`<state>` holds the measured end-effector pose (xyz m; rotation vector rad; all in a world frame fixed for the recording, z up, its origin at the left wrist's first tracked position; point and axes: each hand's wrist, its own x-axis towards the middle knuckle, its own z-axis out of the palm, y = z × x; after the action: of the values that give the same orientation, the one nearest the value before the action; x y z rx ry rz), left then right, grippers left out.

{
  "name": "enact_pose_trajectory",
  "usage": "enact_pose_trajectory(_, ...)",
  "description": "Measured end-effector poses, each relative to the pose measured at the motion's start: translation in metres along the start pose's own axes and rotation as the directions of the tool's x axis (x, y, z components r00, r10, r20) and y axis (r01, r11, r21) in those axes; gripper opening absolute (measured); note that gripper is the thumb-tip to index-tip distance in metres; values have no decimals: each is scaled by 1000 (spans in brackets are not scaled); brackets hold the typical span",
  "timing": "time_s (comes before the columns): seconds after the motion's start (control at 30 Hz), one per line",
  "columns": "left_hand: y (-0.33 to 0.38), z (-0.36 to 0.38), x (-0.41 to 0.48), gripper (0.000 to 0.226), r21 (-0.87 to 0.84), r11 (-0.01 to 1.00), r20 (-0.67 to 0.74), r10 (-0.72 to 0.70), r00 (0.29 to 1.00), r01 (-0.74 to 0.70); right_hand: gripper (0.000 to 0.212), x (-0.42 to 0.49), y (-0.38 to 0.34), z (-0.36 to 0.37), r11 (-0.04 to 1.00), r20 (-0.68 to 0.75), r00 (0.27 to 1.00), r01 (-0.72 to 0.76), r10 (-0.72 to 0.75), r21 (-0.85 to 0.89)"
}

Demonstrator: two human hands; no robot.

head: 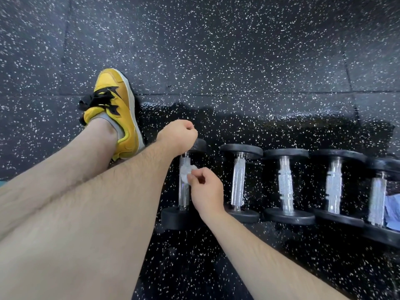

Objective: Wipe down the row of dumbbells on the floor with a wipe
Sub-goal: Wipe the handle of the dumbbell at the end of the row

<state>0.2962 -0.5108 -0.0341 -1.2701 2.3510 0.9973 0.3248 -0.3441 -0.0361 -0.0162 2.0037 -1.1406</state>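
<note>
a black rubber floor flecked with white specks (238,50) fills the whole view. thin seams (259,93) between its tiles run from 9 to 3 o'clock just above centre, and others climb toward 11 and 1 o'clock. toward 4 o'clock lies a darker, glossy black patch (281,131) with a ragged upper edge. the light is soft and even. a teal sliver (1,183) shows at the 9 o'clock edge.

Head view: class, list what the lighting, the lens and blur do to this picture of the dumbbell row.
Head view: a dark shadow covers the floor round the dumbbells; their chrome handles glare; wide-angle distortion bends the floor seams and slants the row down rightward; the rightmost dumbbell is blurred; the wipe pinched by the right hand looks washed out.
</note>
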Motion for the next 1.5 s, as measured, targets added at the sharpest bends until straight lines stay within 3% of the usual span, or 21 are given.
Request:
enact_pose_trajectory(0.2, 5, 0, 0, 28, 19, 1000, -3, -5, 1000, 5, 22, 16, -23, 9, 987, -112, 982, 147, -155, -70)
enact_pose_trajectory(0.27, 6, 0, 0, 28, 17, 1000, 3, -5, 1000, 5, 23, 9, -15, 9, 964, -75, 971, 213, -227, -162)
enact_pose_trajectory(0.4, 4, -1, -1, 27, 14, 1000, -1, -10, 1000, 10, 25, 1, 5, 3, 811, 99, 896, 435, -433, -391)
enact_pose_trajectory(0.53, 7, 0, -1, 25, 23, 1000, -4, -3, 1000, 3, 25, 22, 1, 6, 638, 111, 790, 561, -603, -527)
enact_pose_trajectory(0.7, 5, 0, -2, 26, 24, 1000, 2, -8, 1000, 8, 33, 5, 19, 0, 420, 323, 673, 695, -665, -584)
enact_pose_trajectory(0.77, 6, 1, -2, 26, 29, 1000, -10, -6, 1000, 6, 39, 7, 12, -8, 380, 376, 650, 722, -661, -579)
enact_pose_trajectory(0.87, 8, 1, -1, 25, 32, 999, -5, -8, 1000, 8, 56, 16, 0, -6, 460, 305, 719, 654, -624, -600)
enact_pose_trajectory(1.0, 7, 1, -2, 24, 34, 999, -10, -4, 1000, 4, 22, 3, 15, 3, 471, 249, 725, 630, -642, -618)
enact_pose_trajectory(1.1, 6, 2, -2, 26, 28, 1000, -23, -5, 1000, 6, 31, -2, 13, 4, 595, 224, 801, 571, -555, -565)
enact_pose_trajectory(1.3, 7, 2, -1, 22, 25, 1000, -16, -14, 1000, 14, 11, 6, -4, 8, 936, -25, 957, 277, -289, -218)
enact_pose_trajectory(1.43, 5, 3, 1, 22, 21, 999, -23, -26, 999, 26, 16, -11, 8, 6, 922, 12, 946, 319, -324, -221)
enact_pose_trajectory(1.5, 5, 2, 0, 22, 12, 999, -33, -32, 999, 33, 17, 4, 0, 6, 951, -39, 962, 258, -268, -170)
